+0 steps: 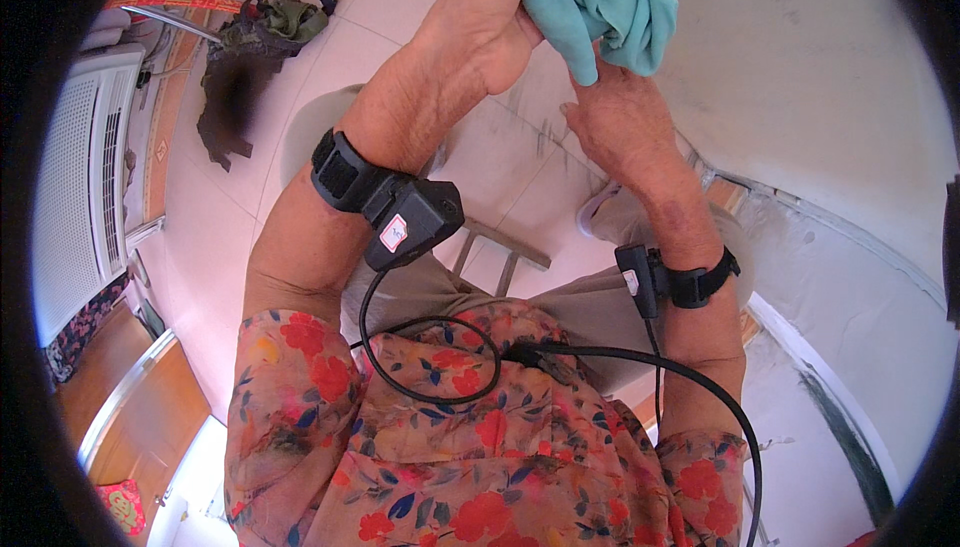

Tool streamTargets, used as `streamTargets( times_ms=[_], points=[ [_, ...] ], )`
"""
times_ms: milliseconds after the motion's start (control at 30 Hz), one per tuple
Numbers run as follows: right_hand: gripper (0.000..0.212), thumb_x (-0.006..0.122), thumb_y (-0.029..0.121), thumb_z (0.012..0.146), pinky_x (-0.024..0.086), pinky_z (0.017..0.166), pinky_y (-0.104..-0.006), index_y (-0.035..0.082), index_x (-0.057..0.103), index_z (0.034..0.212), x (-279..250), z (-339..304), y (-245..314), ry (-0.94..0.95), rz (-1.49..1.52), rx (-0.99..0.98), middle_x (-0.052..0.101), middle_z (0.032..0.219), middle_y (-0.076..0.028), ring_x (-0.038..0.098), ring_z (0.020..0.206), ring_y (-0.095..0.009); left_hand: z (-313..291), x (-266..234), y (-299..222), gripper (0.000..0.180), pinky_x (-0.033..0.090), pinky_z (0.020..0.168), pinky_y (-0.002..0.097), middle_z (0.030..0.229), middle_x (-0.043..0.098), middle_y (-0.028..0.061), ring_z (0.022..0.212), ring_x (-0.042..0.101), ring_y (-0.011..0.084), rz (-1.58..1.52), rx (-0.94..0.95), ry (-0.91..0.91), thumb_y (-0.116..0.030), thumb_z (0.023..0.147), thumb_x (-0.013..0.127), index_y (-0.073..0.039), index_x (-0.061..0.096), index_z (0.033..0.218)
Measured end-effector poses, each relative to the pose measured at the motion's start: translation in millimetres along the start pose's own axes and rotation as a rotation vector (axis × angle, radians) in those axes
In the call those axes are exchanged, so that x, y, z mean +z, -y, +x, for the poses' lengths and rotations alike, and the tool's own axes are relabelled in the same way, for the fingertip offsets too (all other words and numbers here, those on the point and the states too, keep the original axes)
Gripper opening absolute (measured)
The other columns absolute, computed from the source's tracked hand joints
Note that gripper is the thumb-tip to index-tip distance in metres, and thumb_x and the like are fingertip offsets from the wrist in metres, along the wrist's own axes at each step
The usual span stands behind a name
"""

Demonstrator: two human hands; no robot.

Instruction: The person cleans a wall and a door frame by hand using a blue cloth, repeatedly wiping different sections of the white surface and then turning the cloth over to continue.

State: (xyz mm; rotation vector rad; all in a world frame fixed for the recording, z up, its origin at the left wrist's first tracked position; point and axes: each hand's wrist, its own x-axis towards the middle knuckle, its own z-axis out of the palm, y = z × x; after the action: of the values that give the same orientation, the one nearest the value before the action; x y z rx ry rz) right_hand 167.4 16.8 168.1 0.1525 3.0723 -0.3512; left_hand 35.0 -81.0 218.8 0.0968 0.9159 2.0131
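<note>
A crumpled teal cloth [635, 7] is bunched between my two hands, up at the top of the head view. My left hand [505, 22] grips it from the left side, its fingers mostly lost behind the folds. Lower and to the right, my right hand [620, 112] reaches up under the bundle and closes on its underside; the cloth covers most of those fingers. One loose fold hangs down between the hands.
A pale wall [800, 67] rises close on the right. Below my arms, a small stool-like frame [510, 247] stands on the tiled floor [375, 12] between my legs. Dark fabric [235, 72] lies at the upper left, near a white slatted appliance [90, 167]. Black cables [690, 372] cross my front.
</note>
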Motion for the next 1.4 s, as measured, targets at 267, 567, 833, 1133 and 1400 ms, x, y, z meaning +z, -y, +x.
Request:
streamTargets(
  times_ms=[267,567,833,1133,1400],
  points=[
    [0.051,0.064,0.017,0.075,0.04,0.092,-0.0435,-0.001,0.046,0.119,-2,-8,2,-0.088,-0.069,-0.112,0.049,0.117,-0.021,0.047,0.11,-0.036,-3,1,8,0.022,0.045,0.087,0.0298,0.099,0.06,0.0067,0.094,0.057,0.0161,0.008,-0.067,-0.038,-0.014,0.089,0.05,0.001,0.054,0.105],
    [0.032,0.06,0.014,0.076,0.043,0.086,-0.0434,0.003,0.056,0.106,-14,-24,6,0.16,0.055,-0.027,0.055,0.106,-0.018,0.052,0.102,-0.035,-10,-8,22,0.022,0.045,0.084,0.0288,0.1,0.061,0.0073,0.093,0.058,0.0175,0.174,-0.226,-0.017,-0.015,0.089,0.05,0.001,0.056,0.103],
    [0.031,0.06,0.015,0.077,0.043,0.081,-0.042,0.002,0.054,0.105,-23,-55,12,0.211,0.196,-0.114,0.057,0.098,-0.016,0.053,0.096,-0.033,-20,-38,54,0.028,0.047,0.085,0.0292,0.099,0.061,0.004,0.091,0.059,0.0141,0.616,-0.314,0.027,-0.02,0.089,0.053,-0.002,0.055,0.11],
    [0.02,0.057,0.014,0.074,0.046,0.071,-0.0389,0.001,0.057,0.09,-14,-47,12,-0.031,0.091,-0.1,0.06,0.081,-0.014,0.058,0.077,-0.029,0,-32,75,0.022,0.046,0.076,0.0263,0.092,0.061,0.0014,0.082,0.057,0.0108,0.569,-0.289,0.041,-0.02,0.087,0.056,-0.004,0.058,0.102],
    [0.024,0.062,0.017,0.076,0.046,0.073,-0.0389,0.002,0.056,0.094,-18,-44,10,-0.194,0.133,-0.218,0.057,0.091,-0.015,0.053,0.088,-0.029,6,-24,74,0.017,0.048,0.073,0.0266,0.092,0.061,0.0042,0.081,0.058,0.0121,0.585,-0.25,0.038,-0.02,0.087,0.055,-0.006,0.057,0.097]
  ],
)
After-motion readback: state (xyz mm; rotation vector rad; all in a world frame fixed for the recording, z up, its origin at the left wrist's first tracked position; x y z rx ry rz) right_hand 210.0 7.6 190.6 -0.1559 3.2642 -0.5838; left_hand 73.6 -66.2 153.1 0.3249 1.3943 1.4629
